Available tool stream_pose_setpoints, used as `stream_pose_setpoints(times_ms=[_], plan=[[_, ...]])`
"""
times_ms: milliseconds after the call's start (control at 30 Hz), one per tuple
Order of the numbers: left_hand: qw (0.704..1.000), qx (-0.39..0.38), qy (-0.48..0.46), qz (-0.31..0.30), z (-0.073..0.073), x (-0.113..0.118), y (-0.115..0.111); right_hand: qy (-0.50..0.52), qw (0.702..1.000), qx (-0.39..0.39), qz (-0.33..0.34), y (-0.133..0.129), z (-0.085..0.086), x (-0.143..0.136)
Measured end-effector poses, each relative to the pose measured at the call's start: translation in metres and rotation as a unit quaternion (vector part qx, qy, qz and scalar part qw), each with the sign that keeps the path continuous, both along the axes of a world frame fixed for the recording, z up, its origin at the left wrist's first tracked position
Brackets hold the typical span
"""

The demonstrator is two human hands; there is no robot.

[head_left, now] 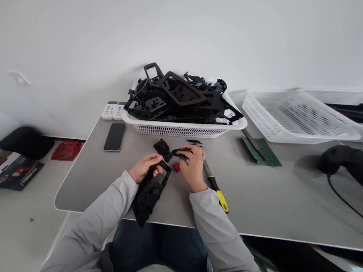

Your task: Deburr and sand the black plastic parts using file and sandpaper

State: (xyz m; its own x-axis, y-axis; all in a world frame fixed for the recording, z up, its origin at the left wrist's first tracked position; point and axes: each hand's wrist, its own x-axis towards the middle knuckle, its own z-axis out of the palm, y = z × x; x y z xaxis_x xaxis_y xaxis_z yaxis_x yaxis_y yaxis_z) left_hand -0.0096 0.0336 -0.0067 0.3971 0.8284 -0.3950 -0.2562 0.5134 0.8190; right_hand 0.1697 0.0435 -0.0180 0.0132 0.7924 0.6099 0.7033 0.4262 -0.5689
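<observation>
My left hand (147, 167) is closed on the upper end of a black plastic frame part (150, 195), whose lower end reaches the table's front edge. My right hand (193, 165) is closed round a small dark piece (180, 153), partly hidden by the fingers. Between and behind the hands lies a black crumpled-looking piece (162, 148). A small red block (176, 167) sits beside my right hand. Just right of that hand is a file with a black and yellow handle (219, 195). Small dark bits (194, 142) lie behind the right hand.
A white basket (182, 129) heaped with black plastic parts stands at the back. Left of it are a phone (114, 137) and small white boxes (109, 110). Green sheets (263, 152), more white baskets (299, 117) and a black corded tool (352, 163) are on the right.
</observation>
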Motion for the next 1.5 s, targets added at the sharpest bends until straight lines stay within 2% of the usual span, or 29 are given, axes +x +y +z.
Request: stream_pose_setpoints(times_ms=[200, 533, 733, 867, 1033, 1200, 1400, 1500], plan=[[0.999, -0.002, -0.020, -0.047, 0.000, 0.000, -0.002, 0.011, 1.000, -0.010, -0.004, 0.000, -0.001, -0.002], [0.996, -0.017, -0.087, -0.029, -0.002, 0.001, -0.002, 0.014, 1.000, 0.012, 0.005, -0.001, 0.000, -0.001], [0.994, -0.005, -0.094, -0.058, -0.004, 0.004, -0.005, -0.049, 0.995, 0.056, 0.068, -0.008, 0.017, -0.005], [0.994, 0.006, -0.084, -0.063, -0.007, 0.005, -0.004, -0.110, 0.988, 0.052, 0.098, -0.007, 0.020, -0.009], [0.994, 0.007, -0.087, -0.067, -0.009, 0.003, -0.003, -0.103, 0.993, 0.036, 0.052, -0.003, 0.019, -0.006], [0.994, 0.014, -0.079, -0.068, -0.011, 0.002, -0.002, -0.136, 0.986, 0.026, 0.088, -0.006, 0.021, -0.009], [0.996, -0.007, -0.074, -0.043, -0.009, 0.000, 0.001, -0.088, 0.996, 0.024, -0.013, 0.001, 0.019, 0.000], [0.998, -0.005, -0.061, -0.012, -0.009, -0.001, 0.002, -0.020, 0.999, 0.034, -0.027, 0.004, 0.023, 0.007]])
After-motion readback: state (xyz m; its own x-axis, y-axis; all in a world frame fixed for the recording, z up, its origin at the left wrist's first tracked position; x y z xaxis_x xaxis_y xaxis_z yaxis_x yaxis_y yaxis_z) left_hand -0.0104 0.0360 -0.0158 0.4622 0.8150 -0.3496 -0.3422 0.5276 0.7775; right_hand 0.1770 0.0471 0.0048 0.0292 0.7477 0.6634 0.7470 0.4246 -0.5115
